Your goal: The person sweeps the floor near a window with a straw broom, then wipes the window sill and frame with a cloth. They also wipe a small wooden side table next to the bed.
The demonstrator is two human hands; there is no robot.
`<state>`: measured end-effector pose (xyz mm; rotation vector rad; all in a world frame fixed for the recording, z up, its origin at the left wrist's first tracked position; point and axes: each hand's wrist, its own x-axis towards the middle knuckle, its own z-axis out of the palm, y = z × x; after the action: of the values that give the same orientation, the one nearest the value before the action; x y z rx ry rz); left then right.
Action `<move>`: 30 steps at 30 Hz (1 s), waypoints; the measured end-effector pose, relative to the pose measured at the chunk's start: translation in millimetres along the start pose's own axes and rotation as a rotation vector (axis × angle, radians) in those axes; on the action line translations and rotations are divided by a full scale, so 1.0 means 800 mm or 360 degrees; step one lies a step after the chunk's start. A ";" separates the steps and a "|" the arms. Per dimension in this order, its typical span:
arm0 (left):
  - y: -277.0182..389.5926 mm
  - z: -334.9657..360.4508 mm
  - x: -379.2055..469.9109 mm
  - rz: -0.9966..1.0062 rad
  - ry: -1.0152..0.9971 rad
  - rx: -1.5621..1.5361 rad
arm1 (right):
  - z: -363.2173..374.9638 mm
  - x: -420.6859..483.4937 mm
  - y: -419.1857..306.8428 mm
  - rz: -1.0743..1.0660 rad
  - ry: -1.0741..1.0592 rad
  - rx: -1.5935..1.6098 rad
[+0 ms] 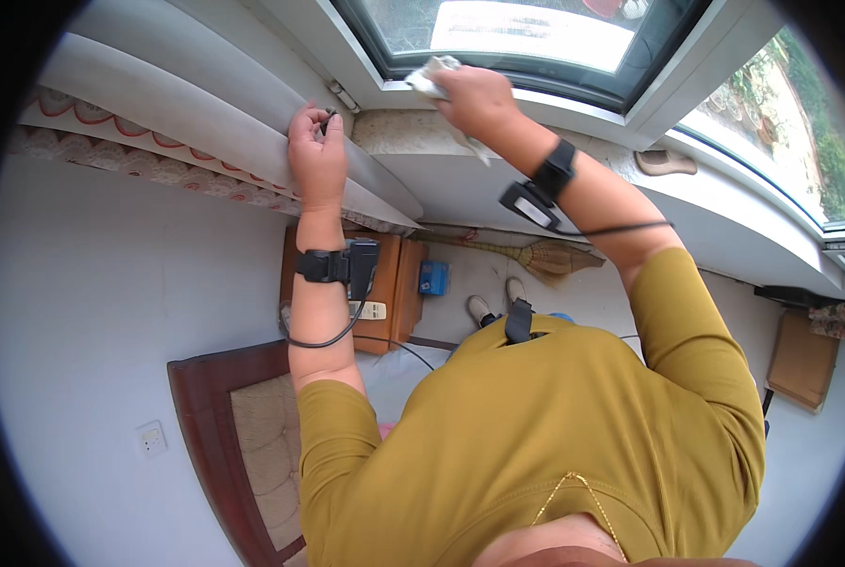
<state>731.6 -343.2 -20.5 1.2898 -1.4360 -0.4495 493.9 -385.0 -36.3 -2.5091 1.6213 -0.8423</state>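
Observation:
My right hand (478, 99) grips a crumpled whitish cloth (433, 74) at the lower edge of the window frame (571, 106). A loose end of the cloth hangs below the hand, over the edge of the stone window sill (394, 133). Beside the pale curtain (203, 106), my left hand (317, 152) pinches a small dark object (327, 122) between thumb and fingers. What that object is cannot be told, since the fingers cover much of it.
On the sill at right lies a beige brush-like object (666, 163). Below are a wooden bedside cabinet (410, 283) with a remote control (369, 310), a blue box (434, 278) and a straw broom (553, 259). A padded headboard (266, 418) stands at lower left.

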 end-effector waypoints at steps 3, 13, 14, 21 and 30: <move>0.023 -0.025 0.028 0.0161 -0.0034 0.0000 | 0.056 0.080 -0.052 0.0028 -0.0184 -0.0070; -0.014 -0.149 0.075 -0.0067 -0.0193 0.0403 | 0.071 0.079 -0.011 0.0200 -0.0745 -0.0355; -0.018 -0.161 0.073 -0.0052 -0.0183 0.0463 | 0.050 0.065 0.002 0.0250 -0.0711 -0.0463; -0.063 -0.271 0.076 -0.0212 0.0019 0.0071 | -0.191 -0.103 0.123 0.0945 -0.0654 -0.0545; -0.082 -0.271 0.089 -0.0387 0.0060 0.0065 | -0.041 -0.045 -0.012 0.0271 -0.0611 0.0026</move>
<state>963.6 -347.8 29.0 1.5063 -1.2676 -0.5562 475.5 -341.7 -20.3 -2.2954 1.6498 -0.3281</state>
